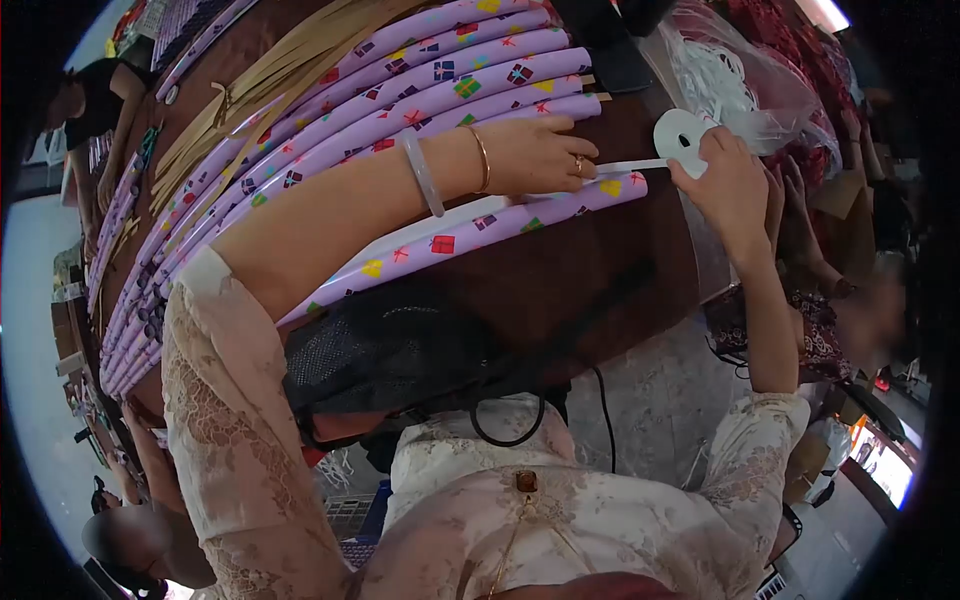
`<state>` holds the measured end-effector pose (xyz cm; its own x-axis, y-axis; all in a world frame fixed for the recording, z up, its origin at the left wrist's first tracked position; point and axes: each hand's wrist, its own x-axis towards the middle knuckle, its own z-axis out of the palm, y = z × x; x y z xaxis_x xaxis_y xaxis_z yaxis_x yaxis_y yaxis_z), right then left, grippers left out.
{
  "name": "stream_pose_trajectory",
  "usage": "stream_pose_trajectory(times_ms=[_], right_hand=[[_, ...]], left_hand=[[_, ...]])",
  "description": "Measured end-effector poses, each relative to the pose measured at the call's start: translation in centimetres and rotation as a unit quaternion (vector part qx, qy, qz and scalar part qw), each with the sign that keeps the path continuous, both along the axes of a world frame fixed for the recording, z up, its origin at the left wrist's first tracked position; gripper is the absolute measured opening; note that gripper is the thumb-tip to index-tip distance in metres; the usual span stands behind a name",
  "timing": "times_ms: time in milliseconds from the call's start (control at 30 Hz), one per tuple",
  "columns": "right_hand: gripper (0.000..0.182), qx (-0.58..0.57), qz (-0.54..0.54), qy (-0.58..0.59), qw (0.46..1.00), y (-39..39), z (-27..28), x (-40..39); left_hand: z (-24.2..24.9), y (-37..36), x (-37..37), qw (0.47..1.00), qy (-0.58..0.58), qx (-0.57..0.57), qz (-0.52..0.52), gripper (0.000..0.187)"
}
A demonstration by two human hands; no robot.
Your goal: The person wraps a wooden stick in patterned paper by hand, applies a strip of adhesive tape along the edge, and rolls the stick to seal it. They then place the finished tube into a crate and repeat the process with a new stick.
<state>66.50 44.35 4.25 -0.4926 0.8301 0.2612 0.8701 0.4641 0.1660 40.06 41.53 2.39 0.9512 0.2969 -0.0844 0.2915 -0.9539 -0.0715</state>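
Observation:
My right hand (725, 185) grips a roll of white tape (672, 130), thumb and fingers at its lower right edge. A narrow white strip of tape (635, 166) stretches from the roll to the fingertips of my left hand (550, 155). Those left fingers are bent and close together at the strip's end, over the edge of a lilac gift-print wrapping paper roll (445, 244). Their undersides are hidden. The paper roll lies slantwise on the table, with a pale sheet edge showing beside it under my left forearm.
Several more lilac wrapping paper rolls (440, 92) lie side by side beyond my left arm, with brown paper strips (225, 110) beside them. A clear plastic bag (740, 85) sits at the upper right. A black mesh bag (385, 345) rests at the brown table's (600, 260) near edge. Other people sit around.

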Motion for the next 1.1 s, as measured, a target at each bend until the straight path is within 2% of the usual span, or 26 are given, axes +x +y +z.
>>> stream_pose_trajectory(times_ms=[100, 233, 300, 333, 433, 867, 933, 1100], right_hand=[[0.039, 0.016, 0.003, -0.001, 1.0, 0.1, -0.6, 0.2], [0.038, 0.03, 0.011, 0.002, 0.999, 0.2, -1.2, 0.5], [0.038, 0.037, 0.017, 0.002, 0.999, 0.2, -1.3, 0.6], [0.038, 0.036, 0.015, 0.001, 0.999, 0.1, -1.3, 0.6], [0.037, 0.064, 0.035, 0.001, 0.997, -0.1, -1.1, 0.5], [0.038, 0.071, 0.032, 0.0, 0.997, -0.4, -1.3, 0.3], [0.038, 0.068, 0.03, -0.001, 0.997, -0.4, -1.4, 0.3], [0.037, 0.074, 0.027, -0.009, 0.997, -0.3, -1.5, 0.0]], left_hand=[[0.0, 0.0, 0.2, 1.0, 0.019, 0.016, 0.001, 0.055], [0.0, 0.0, 0.1, 1.0, -0.001, 0.007, -0.001, 0.058], [0.0, -0.1, 0.1, 0.999, -0.022, 0.036, 0.011, 0.071], [0.1, -0.1, 0.1, 0.999, -0.022, 0.035, 0.01, 0.071], [-0.1, 0.2, 0.0, 0.997, 0.016, 0.053, 0.062, 0.106], [-0.1, 0.4, 0.3, 0.994, 0.048, 0.067, 0.066, 0.108], [0.3, 0.4, 0.4, 0.995, 0.059, 0.0, 0.076, 0.11], [0.4, 0.4, 0.3, 0.996, 0.045, -0.003, 0.078, 0.11]])
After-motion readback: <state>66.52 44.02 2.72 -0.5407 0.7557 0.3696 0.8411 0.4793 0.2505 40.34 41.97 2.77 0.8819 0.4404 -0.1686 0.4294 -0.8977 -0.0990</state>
